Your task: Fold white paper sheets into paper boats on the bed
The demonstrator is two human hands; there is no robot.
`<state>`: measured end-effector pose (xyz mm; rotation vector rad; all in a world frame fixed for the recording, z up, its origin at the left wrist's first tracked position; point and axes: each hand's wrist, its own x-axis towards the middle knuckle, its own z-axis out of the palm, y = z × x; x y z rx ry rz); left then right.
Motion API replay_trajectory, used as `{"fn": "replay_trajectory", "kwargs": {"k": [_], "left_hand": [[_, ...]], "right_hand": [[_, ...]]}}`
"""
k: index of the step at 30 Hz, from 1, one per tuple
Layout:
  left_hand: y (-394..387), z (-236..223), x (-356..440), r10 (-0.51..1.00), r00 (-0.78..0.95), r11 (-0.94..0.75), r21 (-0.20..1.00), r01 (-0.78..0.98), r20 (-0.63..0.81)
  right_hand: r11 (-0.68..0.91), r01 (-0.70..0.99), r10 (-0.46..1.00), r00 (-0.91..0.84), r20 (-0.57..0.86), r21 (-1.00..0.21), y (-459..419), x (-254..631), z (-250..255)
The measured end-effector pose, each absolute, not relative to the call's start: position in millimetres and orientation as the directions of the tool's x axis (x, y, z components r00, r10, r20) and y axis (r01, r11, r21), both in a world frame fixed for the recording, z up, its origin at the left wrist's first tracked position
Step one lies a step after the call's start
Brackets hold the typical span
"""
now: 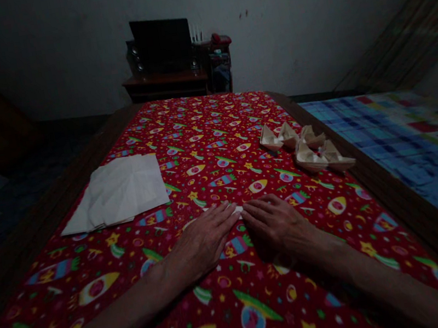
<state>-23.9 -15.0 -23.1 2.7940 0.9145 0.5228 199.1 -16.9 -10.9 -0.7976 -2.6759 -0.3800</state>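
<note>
A small folded piece of white paper (238, 211) lies on the red cloth, mostly covered by my hands. My left hand (207, 235) rests flat over its left part, fingers stretched out and pointing right. From the other side, my right hand (274, 220) presses its outstretched fingertips on the paper's right end. Both thumbs are largely hidden, and the exact shape of the paper under the fingers cannot be made out.
A stack of white paper sheets (131, 189) lies to the left. Several folded paper shapes (311, 152) stand at the right edge of the patterned red cloth (239, 294). Beyond the far end, a dark screen (162, 42) sits on a wooden desk (167, 83).
</note>
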Motion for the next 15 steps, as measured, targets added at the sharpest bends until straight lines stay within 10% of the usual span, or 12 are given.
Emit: {"fn": "replay_trajectory", "kwargs": {"k": [7,15], "left_hand": [[-7.4,-16.4,-20.1,0.646,0.694,-0.759,0.368,0.537,0.319],[-0.9,-19.3,-33.1,0.562,0.751,-0.827,0.249,0.504,0.348]], "right_hand": [[0.753,0.653,0.605,-0.638,0.477,-0.081,-14.1,199.8,-18.6],[0.772,0.635,0.571,-0.668,0.477,-0.034,-7.7,206.8,-18.9]]}}
